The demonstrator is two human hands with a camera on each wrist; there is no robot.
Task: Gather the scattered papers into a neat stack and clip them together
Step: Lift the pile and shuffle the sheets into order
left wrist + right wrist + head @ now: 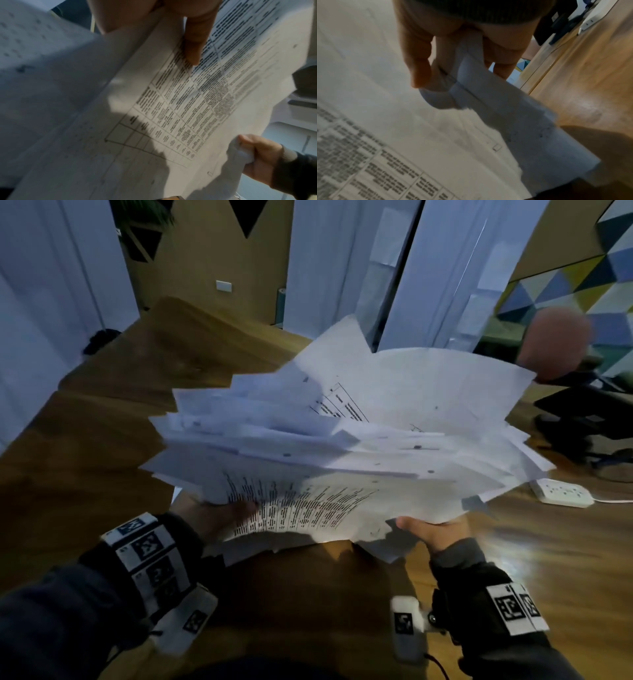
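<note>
Your two wrists, each wearing a marker band, are framing the bottom of the head view. Your left hand (219,517) is gripping the near-left edge of the papers (342,446), with its thumb (197,40) pressing down across the printed table on the nearest sheet. Your right hand (433,530) is pinching the near-right corner, its fingers (419,60) curling round the bunched edges. You are holding the hands well apart, one at each side. The papers are fanning out unevenly, raised above the wooden table (102,440). A white power strip (561,492) is lying on the table to the right, just beyond the sheets.
</note>
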